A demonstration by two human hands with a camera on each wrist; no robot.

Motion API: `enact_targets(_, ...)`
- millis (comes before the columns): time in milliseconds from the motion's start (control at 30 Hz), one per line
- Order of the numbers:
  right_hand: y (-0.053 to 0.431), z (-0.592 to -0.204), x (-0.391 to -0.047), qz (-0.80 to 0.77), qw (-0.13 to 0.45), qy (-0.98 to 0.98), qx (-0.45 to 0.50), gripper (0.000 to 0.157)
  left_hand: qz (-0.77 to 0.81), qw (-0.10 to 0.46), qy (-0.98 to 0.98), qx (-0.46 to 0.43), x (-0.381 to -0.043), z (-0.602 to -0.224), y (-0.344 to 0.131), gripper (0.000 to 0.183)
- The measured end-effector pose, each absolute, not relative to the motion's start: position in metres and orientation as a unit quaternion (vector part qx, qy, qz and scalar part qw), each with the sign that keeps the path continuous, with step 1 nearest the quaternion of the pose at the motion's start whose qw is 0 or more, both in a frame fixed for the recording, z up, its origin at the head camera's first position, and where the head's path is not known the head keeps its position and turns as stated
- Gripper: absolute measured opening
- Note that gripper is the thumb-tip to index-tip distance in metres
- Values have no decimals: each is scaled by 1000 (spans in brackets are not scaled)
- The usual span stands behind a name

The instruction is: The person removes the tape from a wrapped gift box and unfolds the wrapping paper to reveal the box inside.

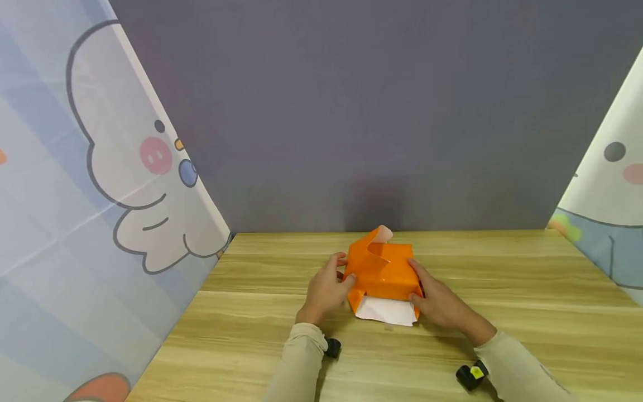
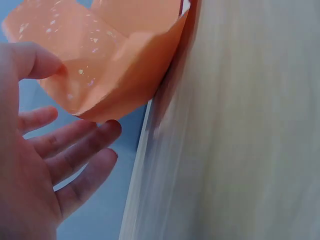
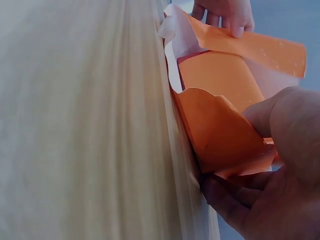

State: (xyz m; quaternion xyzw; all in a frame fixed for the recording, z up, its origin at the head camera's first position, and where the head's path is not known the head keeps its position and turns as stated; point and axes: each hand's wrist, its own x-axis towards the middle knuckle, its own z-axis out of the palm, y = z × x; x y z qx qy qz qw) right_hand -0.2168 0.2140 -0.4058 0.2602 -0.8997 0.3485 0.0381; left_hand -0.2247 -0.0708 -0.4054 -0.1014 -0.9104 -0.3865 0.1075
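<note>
A box-shaped parcel lies on the wooden table in front of me, wrapped loosely in shiny orange wrapping paper with a pale inner side. One flap sticks up at the back; another spreads open toward me. A dark red edge shows inside the folds in the right wrist view. My left hand is at the parcel's left end, its thumb touching the paper and its fingers loosely extended below. At the other end, my right hand grips the paper between thumb and curled fingers.
The wood-grain table runs back to a grey upright panel. Cloths printed with cartoon figures hang at the left and right. A small black device sits at each wrist.
</note>
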Motion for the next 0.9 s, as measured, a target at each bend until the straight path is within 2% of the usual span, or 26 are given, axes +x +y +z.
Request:
enact_targets(133,212,-405,-220,348,53,-896,269,76,-371,125,-916,-87,-230,-403,-82,65)
enact_targets(333,214,-407,-216,351,47,-896,267,74,-340,146,-925,-90,-229,-409,-89,96)
enact_targets(500,214,-410,-213,360,52,-893,265,73,-364,217,-900,-106,-230,-412,-89,103)
enact_targets(600,213,-410,-213,358,51,-894,266,73,-366,254,-888,-108,-230,-409,-91,91)
enact_targets(767,214,-408,-213,345,47,-900,261,73,-397,295,-866,-78,-228,-402,-98,36)
enact_targets(833,214,-407,-214,341,50,-902,260,72,-423,304,-852,-59,-229,-399,-105,31)
enact_targets(900,215,-407,-214,337,49,-903,262,71,-447,300,-842,-36,-228,-398,-115,37)
